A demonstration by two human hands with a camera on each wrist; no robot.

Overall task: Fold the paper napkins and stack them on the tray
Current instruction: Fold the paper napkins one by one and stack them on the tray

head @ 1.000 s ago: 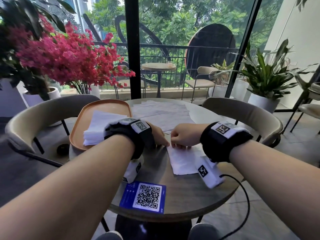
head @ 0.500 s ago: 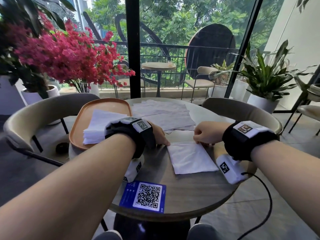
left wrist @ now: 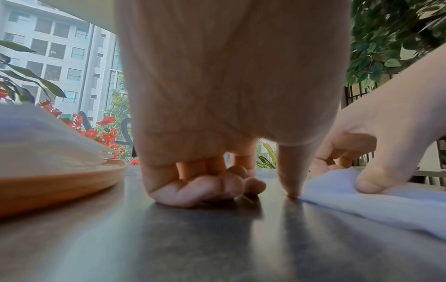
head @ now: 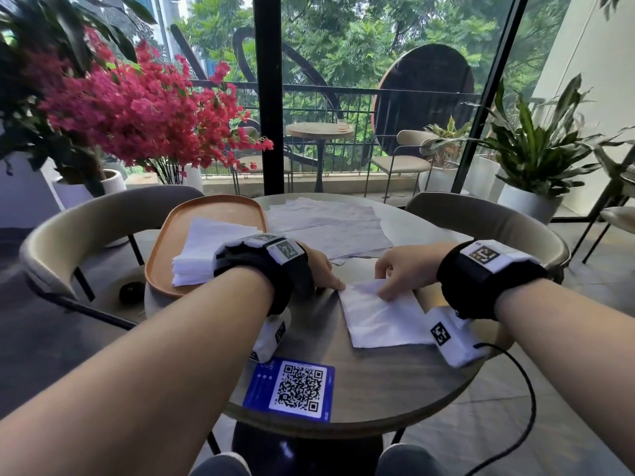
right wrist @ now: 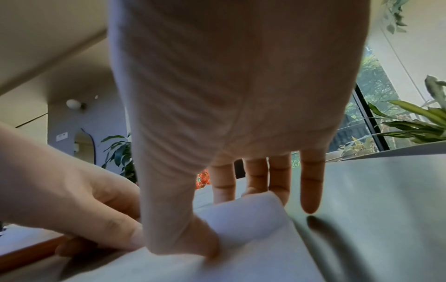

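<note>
A white folded napkin [head: 381, 317] lies flat on the round table [head: 360, 383] in front of me. My left hand [head: 323, 273] rests on the table with its fingers curled under, and its thumb tip [left wrist: 292, 191] presses down at the napkin's [left wrist: 386, 206] far-left corner. My right hand [head: 395, 280] pinches the napkin's far edge: the thumb [right wrist: 205, 246] bears down on the sheet and a flap [right wrist: 243, 219] curls up against the fingers. At the left sits an orange tray [head: 209, 211] holding a stack of folded napkins [head: 206, 249].
Several unfolded napkins [head: 330, 225] lie spread at the table's far side. A blue QR card [head: 295, 389] sits near the front edge. Curved chairs [head: 86, 228] flank the table. A black cable [head: 525, 389] hangs off my right wrist.
My right hand slid right along the napkin's far edge, then came back left and lifted a flap of that edge. The left hand has kept its place at the corner.
</note>
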